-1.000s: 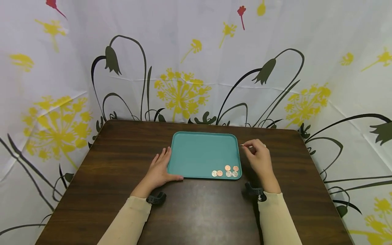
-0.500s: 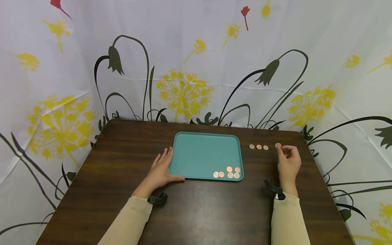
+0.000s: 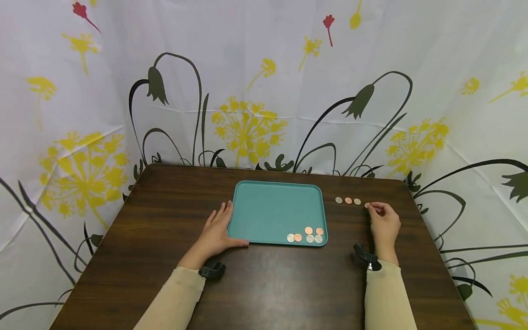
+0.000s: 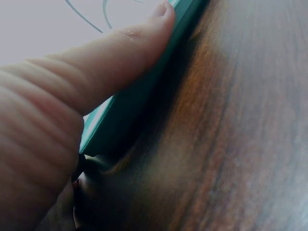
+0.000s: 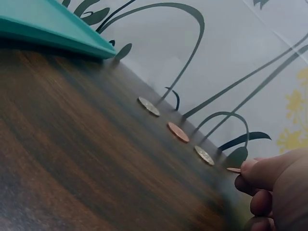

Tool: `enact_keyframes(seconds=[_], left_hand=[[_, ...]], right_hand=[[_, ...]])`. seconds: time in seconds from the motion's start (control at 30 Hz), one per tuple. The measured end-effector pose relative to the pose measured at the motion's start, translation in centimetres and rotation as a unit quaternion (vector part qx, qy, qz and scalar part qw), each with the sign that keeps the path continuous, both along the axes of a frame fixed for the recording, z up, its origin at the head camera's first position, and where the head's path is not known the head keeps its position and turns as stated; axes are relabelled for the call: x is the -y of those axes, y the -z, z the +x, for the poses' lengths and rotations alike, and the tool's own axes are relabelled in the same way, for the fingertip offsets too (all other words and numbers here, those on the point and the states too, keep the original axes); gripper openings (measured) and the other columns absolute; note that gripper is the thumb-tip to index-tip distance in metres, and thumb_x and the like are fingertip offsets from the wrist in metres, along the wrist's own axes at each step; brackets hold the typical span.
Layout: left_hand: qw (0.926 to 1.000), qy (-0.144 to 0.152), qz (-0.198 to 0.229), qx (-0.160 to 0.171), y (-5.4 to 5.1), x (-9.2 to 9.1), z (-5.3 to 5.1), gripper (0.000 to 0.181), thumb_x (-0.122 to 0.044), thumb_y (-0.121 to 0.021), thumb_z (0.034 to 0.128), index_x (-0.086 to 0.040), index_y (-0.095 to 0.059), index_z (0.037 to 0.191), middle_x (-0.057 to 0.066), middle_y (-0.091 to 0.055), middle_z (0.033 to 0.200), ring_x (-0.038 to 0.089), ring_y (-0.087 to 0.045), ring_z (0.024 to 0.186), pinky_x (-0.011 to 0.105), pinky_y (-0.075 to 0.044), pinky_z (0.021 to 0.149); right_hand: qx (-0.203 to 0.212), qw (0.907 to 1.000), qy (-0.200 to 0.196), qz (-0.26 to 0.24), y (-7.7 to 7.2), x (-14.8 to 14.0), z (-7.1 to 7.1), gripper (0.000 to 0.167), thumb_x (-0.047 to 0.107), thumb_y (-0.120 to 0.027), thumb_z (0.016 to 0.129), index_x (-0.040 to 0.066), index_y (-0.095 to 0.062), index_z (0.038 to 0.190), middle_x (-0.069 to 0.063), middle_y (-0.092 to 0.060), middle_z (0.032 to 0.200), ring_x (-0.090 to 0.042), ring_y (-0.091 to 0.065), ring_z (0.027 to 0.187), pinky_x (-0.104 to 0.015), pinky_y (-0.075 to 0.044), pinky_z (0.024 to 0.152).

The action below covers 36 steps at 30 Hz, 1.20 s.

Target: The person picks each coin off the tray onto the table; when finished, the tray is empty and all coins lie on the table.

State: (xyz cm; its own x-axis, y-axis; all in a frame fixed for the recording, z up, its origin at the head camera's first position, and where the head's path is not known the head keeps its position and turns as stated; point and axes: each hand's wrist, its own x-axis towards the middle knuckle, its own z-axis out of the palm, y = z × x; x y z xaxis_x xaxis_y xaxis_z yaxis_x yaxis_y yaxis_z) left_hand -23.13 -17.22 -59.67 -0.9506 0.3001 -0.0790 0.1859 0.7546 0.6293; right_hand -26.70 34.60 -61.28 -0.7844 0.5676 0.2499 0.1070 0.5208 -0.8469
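Observation:
A teal tray [image 3: 276, 206] lies on the dark wooden table. My left hand [image 3: 214, 233] rests at its near left corner, fingers spread along the left edge and thumb along the near edge. In the left wrist view the thumb [image 4: 120, 53] lies over the tray's rim [image 4: 130, 103]. To the tray's right, my right hand [image 3: 385, 227] pinches a copper-coloured coin [image 5: 234, 170] between thumb and fingers. It is at the right end of a table row made of a silver coin [image 3: 338, 200], a copper coin [image 3: 348, 200] and another silver coin [image 3: 357, 201].
Several copper and silver coins [image 3: 308, 230] lie in the tray's near right corner. A floral cloth [image 3: 264, 91] hangs behind the table's far edge. Bare table [image 3: 280, 284] stretches in front of the tray.
My right hand has moved right from beside the tray, uncovering the row of coins. In the last half second it shifted slightly left and nearer with its coin. The left hand stays put.

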Motion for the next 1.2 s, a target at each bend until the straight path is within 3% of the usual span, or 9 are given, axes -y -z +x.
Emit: enact_keyframes(seconds=[0.13, 0.23, 0.33, 0.4, 0.7, 1.2], left_hand=[[1.0, 0.0, -0.002, 0.0, 0.0, 0.0, 0.1, 0.143, -0.064, -0.093, 0.079, -0.004, -0.007, 0.176, 0.016, -0.006, 0.185, 0.036, -0.003, 0.173, 0.061, -0.001, 0.138], [1.0, 0.001, -0.003, 0.0, -0.1, -0.1, 0.1, 0.143, -0.064, -0.093, 0.079, -0.003, -0.007, 0.175, 0.016, -0.006, 0.185, 0.036, -0.003, 0.173, 0.061, -0.001, 0.138], [1.0, 0.001, -0.005, 0.0, -0.2, -0.1, 0.0, 0.143, -0.064, -0.093, 0.0789, -0.003, -0.007, 0.175, 0.016, -0.006, 0.185, 0.035, -0.003, 0.173, 0.061, -0.001, 0.138], [1.0, 0.001, -0.006, 0.001, -0.2, -0.2, 0.0, 0.143, -0.064, -0.093, 0.079, -0.004, -0.007, 0.176, 0.015, -0.005, 0.185, 0.035, -0.003, 0.173, 0.06, 0.0, 0.138], [1.0, 0.0, -0.007, 0.006, 0.0, -0.2, 0.0, 0.143, -0.064, -0.093, 0.0791, -0.004, -0.006, 0.176, 0.015, -0.005, 0.185, 0.034, -0.001, 0.173, 0.06, 0.001, 0.138], [1.0, 0.002, -0.005, 0.005, -0.1, -0.1, 0.0, 0.144, -0.066, -0.092, 0.0784, -0.003, -0.007, 0.175, 0.015, -0.005, 0.185, 0.035, -0.002, 0.173, 0.06, 0.0, 0.138]], right_hand=[[0.025, 0.9983, 0.004, 0.053, 0.1, 0.2, -0.2, 0.018, 0.021, -0.076, 0.103, 0.006, -0.084, 0.109, -0.016, -0.082, 0.101, -0.02, -0.069, 0.083, -0.026, -0.046, 0.072], [0.037, 0.9957, -0.004, 0.085, 0.0, 0.2, -0.4, 0.019, 0.017, -0.071, 0.105, 0.005, -0.084, 0.112, -0.019, -0.083, 0.107, -0.037, -0.074, 0.101, -0.043, -0.053, 0.085], [0.043, 0.9933, -0.016, 0.106, -0.2, 0.3, -0.4, 0.02, 0.014, -0.069, 0.105, 0.004, -0.085, 0.113, -0.022, -0.082, 0.113, -0.047, -0.073, 0.112, -0.059, -0.054, 0.098], [0.054, 0.9915, -0.02, 0.116, -0.4, 0.4, -0.3, 0.022, 0.014, -0.068, 0.106, 0.002, -0.084, 0.115, -0.025, -0.079, 0.116, -0.049, -0.071, 0.116, -0.063, -0.052, 0.102], [0.076, 0.989, -0.036, 0.122, -0.8, 0.9, -0.1, 0.029, 0.015, -0.066, 0.105, -0.005, -0.081, 0.121, -0.03, -0.069, 0.114, -0.049, -0.062, 0.112, -0.065, -0.048, 0.098], [0.073, 0.9919, -0.027, 0.1, -0.9, 0.7, -0.1, 0.031, 0.016, -0.066, 0.105, -0.005, -0.079, 0.125, -0.031, -0.07, 0.119, -0.049, -0.062, 0.118, -0.064, -0.047, 0.103]])
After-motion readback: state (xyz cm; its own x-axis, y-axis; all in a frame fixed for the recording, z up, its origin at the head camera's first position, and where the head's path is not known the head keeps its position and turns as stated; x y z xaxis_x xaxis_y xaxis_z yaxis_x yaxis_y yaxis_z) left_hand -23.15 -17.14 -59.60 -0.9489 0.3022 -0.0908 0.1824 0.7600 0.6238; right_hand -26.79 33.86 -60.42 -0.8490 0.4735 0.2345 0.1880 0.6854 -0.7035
